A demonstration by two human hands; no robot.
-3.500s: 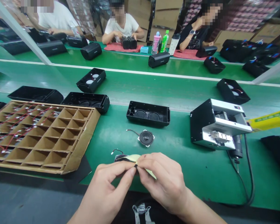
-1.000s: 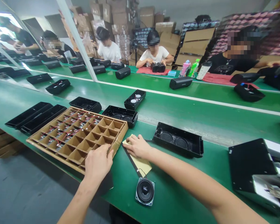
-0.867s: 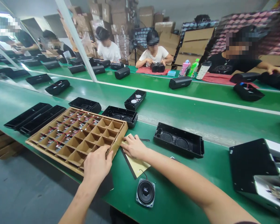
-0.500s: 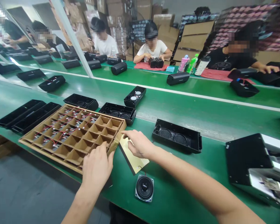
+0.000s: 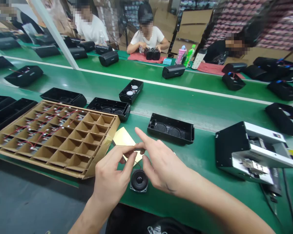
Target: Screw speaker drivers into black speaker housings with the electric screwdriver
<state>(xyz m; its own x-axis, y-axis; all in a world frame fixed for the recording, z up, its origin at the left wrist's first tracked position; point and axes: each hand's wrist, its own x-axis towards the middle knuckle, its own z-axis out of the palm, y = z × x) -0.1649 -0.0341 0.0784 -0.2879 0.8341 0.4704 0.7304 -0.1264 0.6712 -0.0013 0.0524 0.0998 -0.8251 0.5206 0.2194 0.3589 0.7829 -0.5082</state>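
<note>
Dark strip showed between left hand and right hand, speaker at 6 o'clock, yellow sheet at 10 o'clock. Left grip pinched strip; right grip's closure unclear, forefinger extended. Step, apparently: handling strip; next move called for steady fingertips.

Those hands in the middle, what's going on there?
The left hand pinches a small dark strip. The right hand is at it too, but its grip is hard to see. A speaker lies face up on the table, with a yellow sheet behind it. An open black shell sits farther back, a partly filled box to the left.
</note>
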